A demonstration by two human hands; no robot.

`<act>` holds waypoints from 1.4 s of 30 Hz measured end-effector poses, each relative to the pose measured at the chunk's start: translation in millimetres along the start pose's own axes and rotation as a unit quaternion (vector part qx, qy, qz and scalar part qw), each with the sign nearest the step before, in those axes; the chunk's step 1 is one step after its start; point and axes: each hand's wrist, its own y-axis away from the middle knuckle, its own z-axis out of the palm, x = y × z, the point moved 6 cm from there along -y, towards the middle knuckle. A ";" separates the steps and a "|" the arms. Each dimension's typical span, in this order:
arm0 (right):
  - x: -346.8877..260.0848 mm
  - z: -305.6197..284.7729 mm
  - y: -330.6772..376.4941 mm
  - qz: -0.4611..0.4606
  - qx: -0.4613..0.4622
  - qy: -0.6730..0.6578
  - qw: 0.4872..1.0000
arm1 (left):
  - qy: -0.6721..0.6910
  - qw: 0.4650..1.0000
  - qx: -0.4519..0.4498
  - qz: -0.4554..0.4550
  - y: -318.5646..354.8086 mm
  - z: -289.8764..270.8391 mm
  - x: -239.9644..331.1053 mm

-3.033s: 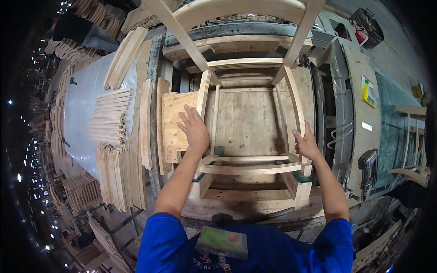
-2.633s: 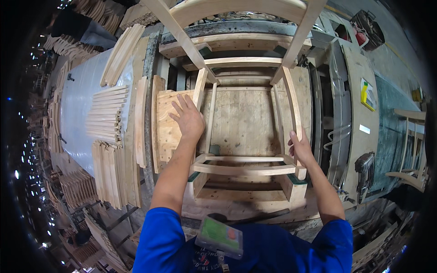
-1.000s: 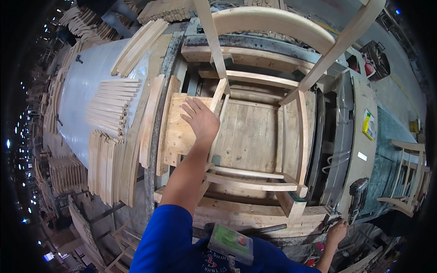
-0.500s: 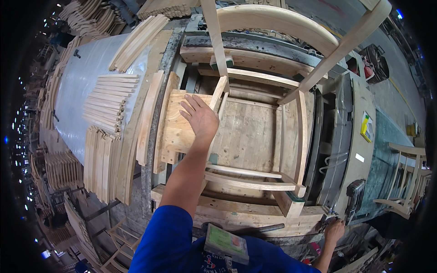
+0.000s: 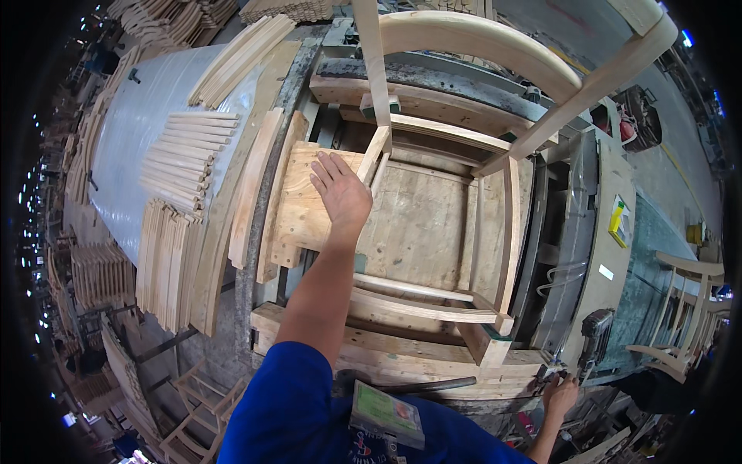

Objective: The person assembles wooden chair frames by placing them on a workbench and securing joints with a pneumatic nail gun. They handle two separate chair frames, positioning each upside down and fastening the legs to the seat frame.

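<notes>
My left hand lies flat with its fingers out, on the left side of a wooden chair frame and over the edge of a plywood block. The frame sits inside a clamping bench with thick wooden beams; its curved backrest rises at the far side. At the bench's near right corner, my right hand is closed around a small dark fitting that its fingers mostly hide. A black nail gun rests just beyond that hand.
To the left, a plastic-covered table carries bundles of thin wooden slats and round spindles. A dark bar lies along the near beam. At the right are a yellow-green packet and another chair frame.
The view has shifted slightly. My left hand remains flat on the frame's left side, and my right hand stays at the bench corner. The chair frame keeps its place in the bench.
</notes>
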 end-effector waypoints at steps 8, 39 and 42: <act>6.2 2.5 0.4 -0.002 -0.006 0.002 1.000 | 0.010 1.000 0.017 0.001 0.1 -3.1 1.8; -202.0 -6.4 239.8 -0.293 -0.351 -0.425 0.781 | 0.303 0.895 -0.226 0.237 218.5 -5.3 -9.1; -173.7 -34.6 230.4 -0.131 -0.406 -0.524 0.737 | 0.234 0.907 -0.201 0.285 206.2 5.2 -8.2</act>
